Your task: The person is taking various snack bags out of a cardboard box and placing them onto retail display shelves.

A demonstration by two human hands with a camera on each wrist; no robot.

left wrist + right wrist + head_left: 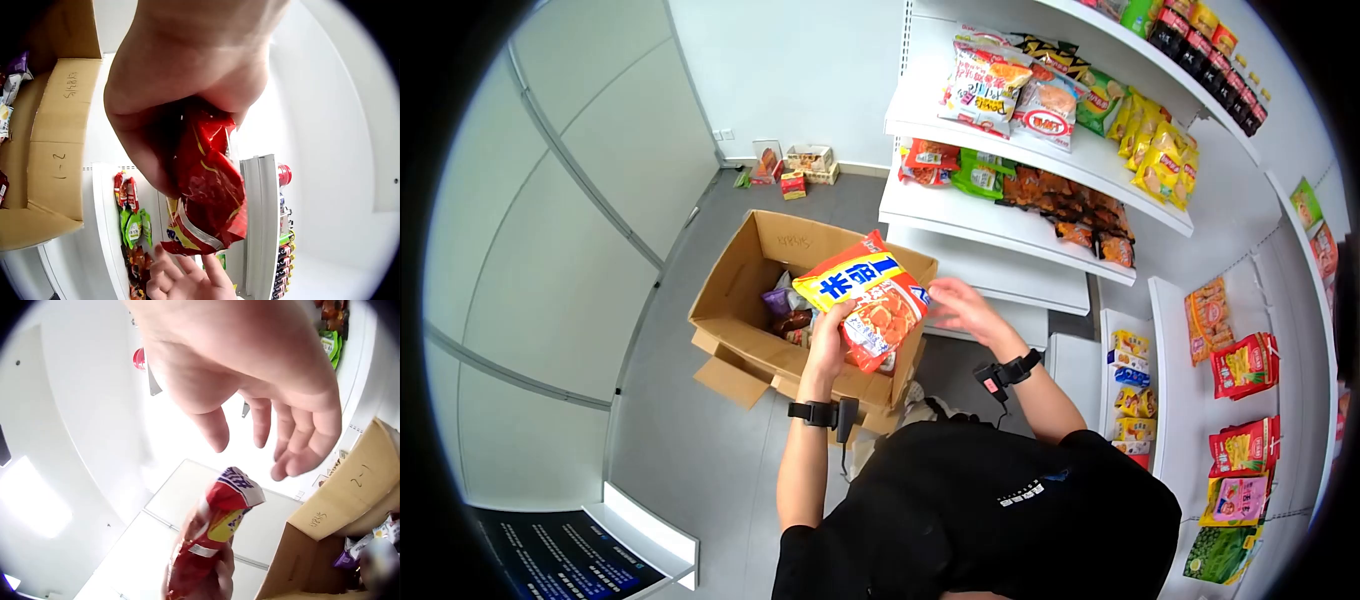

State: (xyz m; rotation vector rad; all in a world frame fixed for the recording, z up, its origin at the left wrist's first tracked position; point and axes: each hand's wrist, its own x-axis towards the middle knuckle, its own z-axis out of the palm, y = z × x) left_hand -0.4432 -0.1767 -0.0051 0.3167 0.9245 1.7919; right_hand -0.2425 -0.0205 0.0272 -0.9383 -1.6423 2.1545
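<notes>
Head view, and here's the bag [865, 305], up in the left hand [828, 340], thumb across its printed face, the other fingers tucked behind: a firm grip! It sits just beyond those fingers, over the mouth of the box [785, 240]. The far and right edges of the bag are free, with a narrow gap to the right hand [968, 312], whose fingers are loosely bent, spread and holding nothing. Room, then: the box's far wall rises beyond the left fingertips, and open floor [700, 440] lies left of them, past the box.

The bag tilts, face up to the head camera, its far edge slanting up toward the right fingers; nearly square from here, so the long axis is hard to call. From the right wrist it's edge-on, a slim profile running from the left fingers toward the right ones. And the look: glossy red, a yellow band, big blue lettering, a picture of food below, crinkled ends.

Below the left fingers, a purple packet [778, 300] in the box. Beyond the right fingers, white shelves [910, 203], loaded with snacks [1050, 190].
</notes>
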